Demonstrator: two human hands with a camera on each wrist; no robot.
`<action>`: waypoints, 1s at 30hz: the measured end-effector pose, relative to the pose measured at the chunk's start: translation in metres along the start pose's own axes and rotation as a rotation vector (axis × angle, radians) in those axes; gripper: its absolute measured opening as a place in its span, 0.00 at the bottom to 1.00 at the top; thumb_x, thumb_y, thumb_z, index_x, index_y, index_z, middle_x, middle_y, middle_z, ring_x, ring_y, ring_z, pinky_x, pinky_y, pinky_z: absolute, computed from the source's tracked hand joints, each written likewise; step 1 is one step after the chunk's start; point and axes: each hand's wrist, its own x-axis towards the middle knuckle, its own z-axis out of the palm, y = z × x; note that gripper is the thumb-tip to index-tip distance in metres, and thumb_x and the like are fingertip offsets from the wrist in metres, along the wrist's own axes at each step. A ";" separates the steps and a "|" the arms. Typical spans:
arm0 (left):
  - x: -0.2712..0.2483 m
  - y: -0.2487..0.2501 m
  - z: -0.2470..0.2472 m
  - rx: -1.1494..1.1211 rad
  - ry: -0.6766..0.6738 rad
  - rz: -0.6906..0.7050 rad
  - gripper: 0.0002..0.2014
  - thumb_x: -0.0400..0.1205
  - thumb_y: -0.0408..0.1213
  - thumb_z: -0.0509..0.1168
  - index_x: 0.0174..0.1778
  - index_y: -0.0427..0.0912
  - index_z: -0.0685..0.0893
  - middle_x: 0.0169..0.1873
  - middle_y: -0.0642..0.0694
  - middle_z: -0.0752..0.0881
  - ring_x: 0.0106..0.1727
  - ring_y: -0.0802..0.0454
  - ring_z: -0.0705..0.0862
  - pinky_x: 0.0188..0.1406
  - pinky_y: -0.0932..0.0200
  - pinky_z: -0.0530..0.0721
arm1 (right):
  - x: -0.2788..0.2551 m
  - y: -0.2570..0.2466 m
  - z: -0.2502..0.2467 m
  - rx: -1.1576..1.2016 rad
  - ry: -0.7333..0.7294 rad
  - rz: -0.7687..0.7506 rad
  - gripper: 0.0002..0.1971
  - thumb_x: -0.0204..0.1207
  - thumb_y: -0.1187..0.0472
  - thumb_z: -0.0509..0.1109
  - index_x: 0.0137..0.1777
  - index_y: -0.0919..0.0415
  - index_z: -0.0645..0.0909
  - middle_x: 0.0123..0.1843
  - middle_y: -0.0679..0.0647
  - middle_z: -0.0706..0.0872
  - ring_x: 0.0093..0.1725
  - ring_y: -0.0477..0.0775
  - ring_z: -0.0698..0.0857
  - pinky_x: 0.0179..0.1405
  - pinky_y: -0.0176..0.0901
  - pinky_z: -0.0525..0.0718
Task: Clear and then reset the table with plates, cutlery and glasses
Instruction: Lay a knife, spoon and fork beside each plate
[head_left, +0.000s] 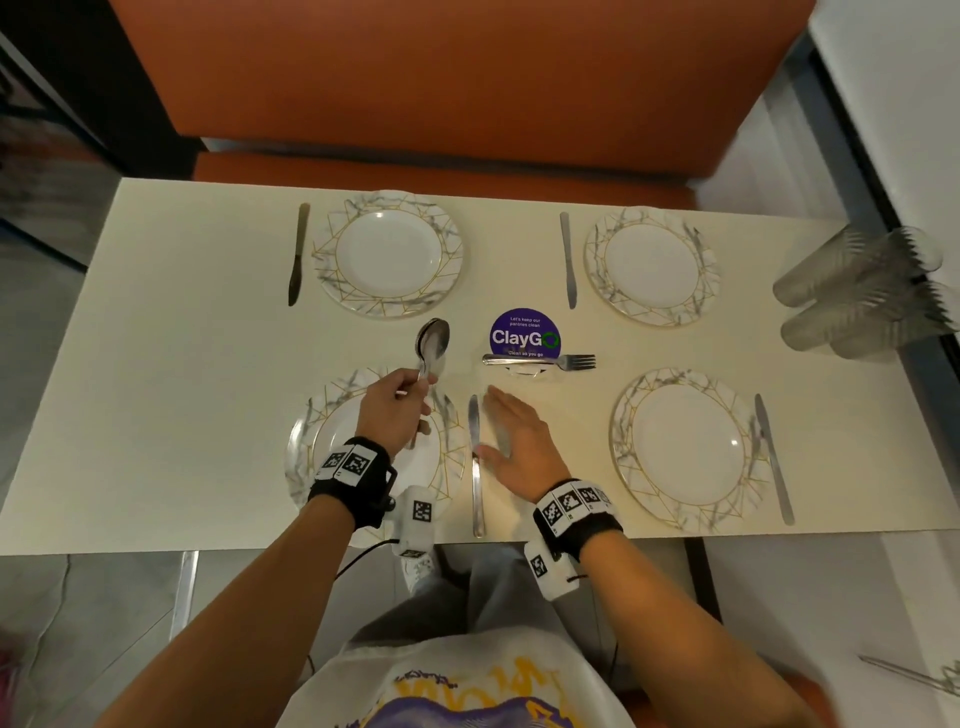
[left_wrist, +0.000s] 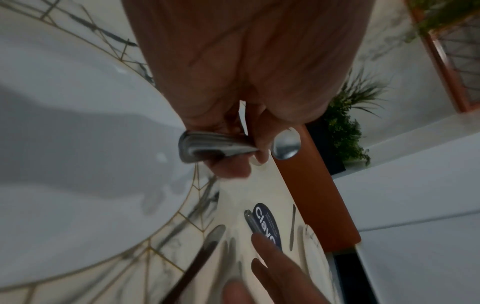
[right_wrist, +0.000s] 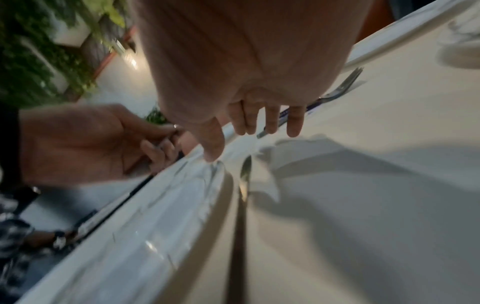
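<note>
My left hand (head_left: 395, 410) grips a bunch of spoons (head_left: 434, 340) by their handles above the near-left plate (head_left: 301, 457); their bowls point away from me. In the left wrist view the handle ends (left_wrist: 207, 146) stick out of the curled fingers and one bowl (left_wrist: 287, 144) shows beyond. My right hand (head_left: 511, 436) hovers flat with straight fingers (right_wrist: 294, 127), holding nothing, just right of the knife (head_left: 475, 467) that lies beside that plate. A fork (head_left: 540, 359) lies across the purple sticker (head_left: 524, 332) ahead of the right hand.
Three more marbled plates sit at far left (head_left: 389, 254), far right (head_left: 652, 265) and near right (head_left: 685, 447), each with a knife (head_left: 298, 254) (head_left: 569, 260) (head_left: 774, 457) beside it. Stacked clear cups (head_left: 857, 291) lie on their sides at the table's right end. An orange bench (head_left: 441, 166) runs behind.
</note>
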 end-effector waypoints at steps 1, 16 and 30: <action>-0.001 0.003 0.002 -0.061 -0.013 -0.011 0.09 0.89 0.36 0.64 0.52 0.45 0.91 0.42 0.39 0.88 0.37 0.46 0.87 0.34 0.51 0.91 | 0.006 -0.007 -0.007 0.061 0.070 0.029 0.35 0.81 0.50 0.72 0.86 0.57 0.66 0.85 0.54 0.69 0.84 0.56 0.66 0.84 0.56 0.65; -0.011 0.031 0.029 -0.320 -0.155 -0.037 0.07 0.82 0.31 0.75 0.54 0.34 0.92 0.41 0.44 0.91 0.38 0.59 0.90 0.36 0.65 0.87 | 0.074 -0.072 -0.069 0.522 0.360 0.254 0.10 0.79 0.63 0.76 0.58 0.62 0.84 0.41 0.51 0.89 0.39 0.48 0.89 0.41 0.39 0.88; -0.006 -0.009 0.009 -0.250 -0.076 -0.129 0.08 0.83 0.33 0.75 0.57 0.39 0.93 0.48 0.38 0.94 0.51 0.38 0.93 0.50 0.51 0.93 | 0.009 -0.004 -0.015 0.379 0.222 0.509 0.08 0.76 0.72 0.75 0.52 0.60 0.87 0.42 0.54 0.89 0.40 0.51 0.87 0.45 0.38 0.87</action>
